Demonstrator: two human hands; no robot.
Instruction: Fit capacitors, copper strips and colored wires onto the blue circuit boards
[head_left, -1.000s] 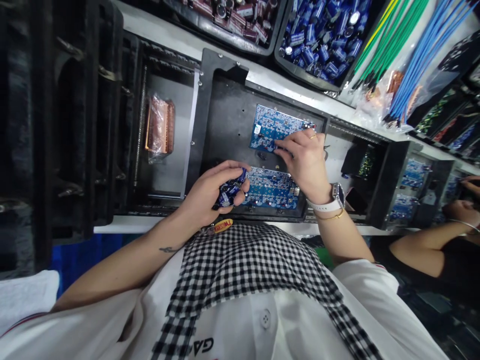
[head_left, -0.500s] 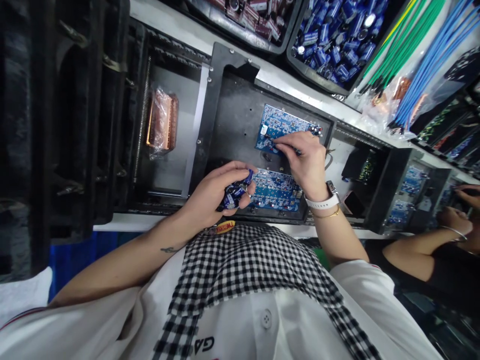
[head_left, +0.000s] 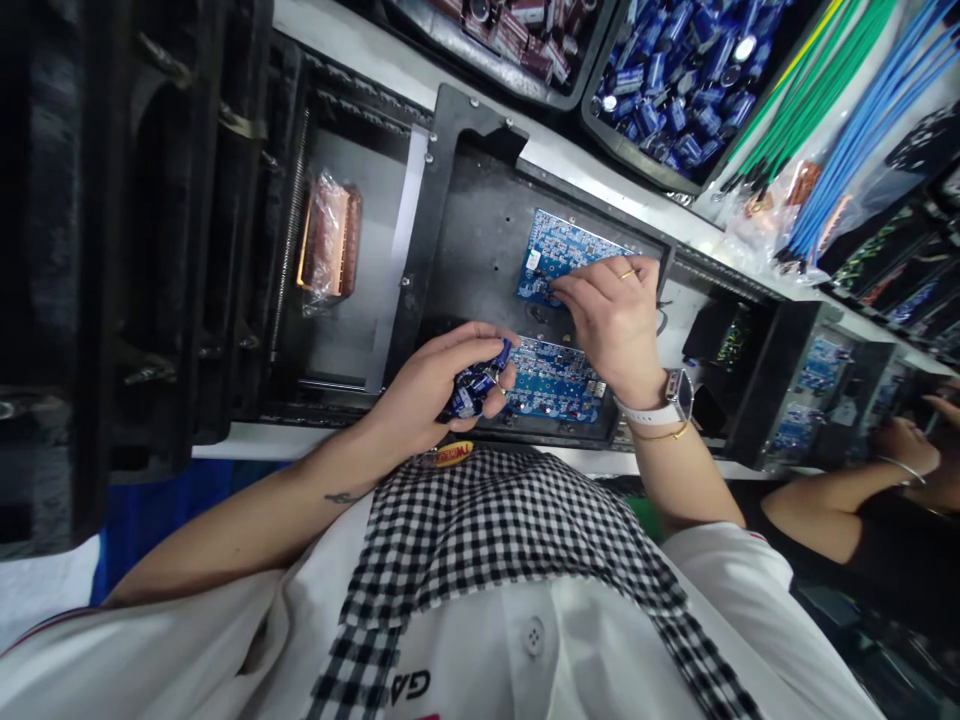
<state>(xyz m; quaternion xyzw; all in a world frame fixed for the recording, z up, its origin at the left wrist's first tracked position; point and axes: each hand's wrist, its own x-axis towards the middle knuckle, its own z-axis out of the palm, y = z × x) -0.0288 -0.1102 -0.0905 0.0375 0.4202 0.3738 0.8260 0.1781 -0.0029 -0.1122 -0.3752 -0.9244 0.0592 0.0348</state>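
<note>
In my left hand lies a cluster of blue capacitors, with the fingers curled round them. My right hand has its fingertips pinched together at the lower edge of the upper blue circuit board; whatever they hold, if anything, is hidden behind the fingers. The lower circuit board lies nearer my body, partly behind my left hand. Both boards sit in a black tray-like fixture.
A bin of blue capacitors and a bin of brown components stand beyond the fixture. Green wires and blue wires lie at right. A plastic-wrapped copper-coloured part rests at left. A co-worker's arm is at far right.
My right hand has rolled over slightly at the same board, its wrist turning so the watch face shows more. My left hand still holds the capacitors. The whole view has shifted a little.
</note>
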